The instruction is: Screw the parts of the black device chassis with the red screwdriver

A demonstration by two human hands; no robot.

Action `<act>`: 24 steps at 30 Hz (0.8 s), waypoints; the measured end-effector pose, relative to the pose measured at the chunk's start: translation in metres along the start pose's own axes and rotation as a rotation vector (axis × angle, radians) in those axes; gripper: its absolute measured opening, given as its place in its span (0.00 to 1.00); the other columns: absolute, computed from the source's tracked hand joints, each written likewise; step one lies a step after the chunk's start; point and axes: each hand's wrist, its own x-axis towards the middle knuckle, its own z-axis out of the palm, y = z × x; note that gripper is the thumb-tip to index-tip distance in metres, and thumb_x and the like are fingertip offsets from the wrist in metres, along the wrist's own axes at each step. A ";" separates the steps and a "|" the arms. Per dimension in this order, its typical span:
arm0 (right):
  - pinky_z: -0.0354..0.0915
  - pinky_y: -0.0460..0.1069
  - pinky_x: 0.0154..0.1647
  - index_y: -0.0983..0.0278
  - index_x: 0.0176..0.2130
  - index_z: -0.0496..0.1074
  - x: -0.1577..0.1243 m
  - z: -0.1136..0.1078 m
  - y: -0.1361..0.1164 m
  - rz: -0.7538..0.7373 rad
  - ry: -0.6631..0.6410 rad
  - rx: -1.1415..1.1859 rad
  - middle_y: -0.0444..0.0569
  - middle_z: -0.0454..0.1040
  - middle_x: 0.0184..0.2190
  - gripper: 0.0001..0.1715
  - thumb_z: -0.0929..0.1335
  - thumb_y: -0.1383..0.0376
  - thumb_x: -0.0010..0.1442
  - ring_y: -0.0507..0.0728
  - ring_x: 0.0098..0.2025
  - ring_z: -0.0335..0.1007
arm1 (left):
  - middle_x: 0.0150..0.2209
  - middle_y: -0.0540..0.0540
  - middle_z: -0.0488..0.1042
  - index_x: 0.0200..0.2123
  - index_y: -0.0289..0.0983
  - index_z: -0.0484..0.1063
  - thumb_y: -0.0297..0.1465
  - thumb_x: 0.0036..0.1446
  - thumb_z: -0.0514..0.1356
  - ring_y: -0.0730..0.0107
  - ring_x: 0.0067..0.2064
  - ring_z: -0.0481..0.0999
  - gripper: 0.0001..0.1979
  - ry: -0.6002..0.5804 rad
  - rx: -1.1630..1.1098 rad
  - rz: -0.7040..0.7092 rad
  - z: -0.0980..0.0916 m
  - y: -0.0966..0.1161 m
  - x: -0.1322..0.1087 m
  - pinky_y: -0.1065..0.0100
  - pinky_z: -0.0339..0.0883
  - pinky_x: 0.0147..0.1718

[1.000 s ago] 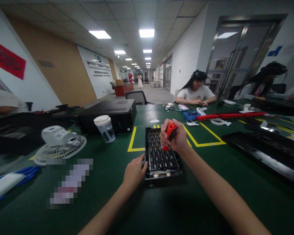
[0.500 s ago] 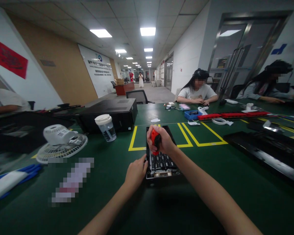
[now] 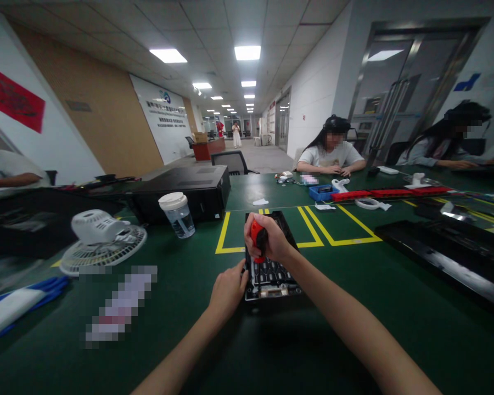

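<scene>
A black perforated panel (image 3: 278, 274) lies flat on the green table (image 3: 271, 351) in front of me. My right hand (image 3: 267, 241) is closed round a red-handled screwdriver (image 3: 257, 237), held upright with its tip down on the left part of the panel. My left hand (image 3: 227, 289) rests on the table against the panel's left edge, fingers curled onto the rim. Whether the screwdriver tip sits in a screw is hidden by my hand.
To the left stand a clear cup with a white lid (image 3: 177, 215), a small white fan (image 3: 102, 241) and a black case (image 3: 185, 192). A long black panel (image 3: 448, 252) lies at the right. Yellow tape lines (image 3: 333, 230) mark the table. Other people sit at the far side.
My right hand has carried the screwdriver from the panel's right part to its left part, near my left hand. The left hand has stayed on the panel's left edge.
</scene>
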 end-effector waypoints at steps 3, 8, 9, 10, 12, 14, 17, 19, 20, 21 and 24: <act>0.57 0.42 0.09 0.66 0.26 0.62 0.000 0.001 0.000 0.006 0.010 -0.006 0.39 0.63 0.14 0.18 0.57 0.57 0.59 0.46 0.10 0.54 | 0.43 0.43 0.74 0.54 0.38 0.61 0.36 0.62 0.44 0.65 0.43 0.73 0.20 -0.011 -0.004 -0.009 -0.001 0.001 0.000 0.68 0.62 0.40; 0.56 0.42 0.09 0.66 0.26 0.62 0.000 0.000 0.001 0.011 0.001 -0.006 0.39 0.63 0.14 0.17 0.57 0.58 0.59 0.46 0.10 0.54 | 0.44 0.43 0.74 0.54 0.39 0.61 0.36 0.62 0.44 0.65 0.43 0.73 0.20 -0.011 -0.012 -0.010 -0.003 0.003 0.000 0.68 0.61 0.40; 0.56 0.42 0.10 0.66 0.26 0.62 0.000 0.000 0.001 0.017 0.001 -0.007 0.39 0.63 0.14 0.18 0.57 0.57 0.59 0.47 0.10 0.54 | 0.44 0.43 0.74 0.54 0.39 0.61 0.35 0.62 0.43 0.65 0.43 0.73 0.20 -0.014 -0.012 -0.012 -0.003 0.003 -0.001 0.68 0.61 0.40; 0.57 0.42 0.10 0.66 0.26 0.62 0.000 -0.001 0.002 0.022 0.000 -0.007 0.39 0.63 0.14 0.18 0.57 0.57 0.59 0.47 0.10 0.54 | 0.43 0.43 0.74 0.54 0.39 0.60 0.35 0.62 0.43 0.65 0.43 0.73 0.19 -0.019 -0.013 -0.014 -0.003 0.003 -0.001 0.68 0.61 0.40; 0.56 0.42 0.10 0.66 0.26 0.63 0.000 -0.001 0.002 0.024 -0.008 -0.004 0.39 0.63 0.13 0.18 0.57 0.58 0.59 0.47 0.10 0.54 | 0.43 0.43 0.74 0.54 0.39 0.60 0.36 0.62 0.43 0.66 0.43 0.73 0.19 -0.022 -0.013 -0.015 -0.004 0.004 -0.001 0.68 0.61 0.40; 0.56 0.42 0.09 0.66 0.26 0.63 0.001 -0.001 0.003 0.020 -0.020 0.004 0.39 0.63 0.13 0.18 0.57 0.58 0.60 0.47 0.10 0.54 | 0.42 0.43 0.74 0.54 0.39 0.60 0.36 0.62 0.43 0.66 0.42 0.73 0.19 -0.018 -0.010 -0.012 -0.004 0.003 -0.001 0.68 0.61 0.39; 0.55 0.42 0.09 0.66 0.26 0.63 0.001 -0.001 0.004 0.016 -0.032 0.013 0.40 0.63 0.13 0.18 0.57 0.59 0.60 0.47 0.10 0.54 | 0.42 0.43 0.74 0.54 0.39 0.60 0.36 0.62 0.43 0.66 0.42 0.74 0.19 -0.016 -0.011 -0.009 -0.003 0.003 -0.001 0.68 0.61 0.39; 0.55 0.42 0.09 0.67 0.26 0.63 0.001 -0.001 0.005 0.014 -0.033 0.012 0.40 0.64 0.13 0.17 0.57 0.59 0.60 0.47 0.10 0.54 | 0.43 0.42 0.74 0.54 0.39 0.60 0.36 0.62 0.43 0.65 0.42 0.74 0.19 -0.019 -0.011 -0.006 -0.003 0.003 -0.001 0.68 0.61 0.39; 0.55 0.42 0.09 0.67 0.26 0.63 0.000 -0.001 0.006 0.014 -0.033 0.011 0.40 0.64 0.13 0.17 0.57 0.59 0.60 0.47 0.10 0.54 | 0.43 0.42 0.74 0.54 0.38 0.60 0.36 0.62 0.43 0.65 0.42 0.74 0.19 -0.021 -0.010 -0.005 -0.003 0.002 -0.001 0.68 0.61 0.39; 0.55 0.42 0.09 0.67 0.26 0.63 0.000 -0.001 0.006 0.014 -0.033 0.010 0.40 0.64 0.13 0.17 0.57 0.59 0.60 0.47 0.10 0.55 | 0.43 0.42 0.74 0.54 0.38 0.60 0.36 0.62 0.43 0.65 0.42 0.74 0.20 -0.022 -0.009 -0.005 -0.003 0.002 -0.001 0.68 0.61 0.39; 0.54 0.42 0.09 0.67 0.26 0.63 -0.001 -0.001 0.006 0.015 -0.026 0.004 0.41 0.64 0.13 0.17 0.57 0.59 0.60 0.47 0.10 0.55 | 0.42 0.42 0.75 0.54 0.38 0.60 0.36 0.62 0.44 0.66 0.42 0.74 0.19 -0.023 -0.011 -0.005 -0.003 0.002 0.000 0.69 0.61 0.39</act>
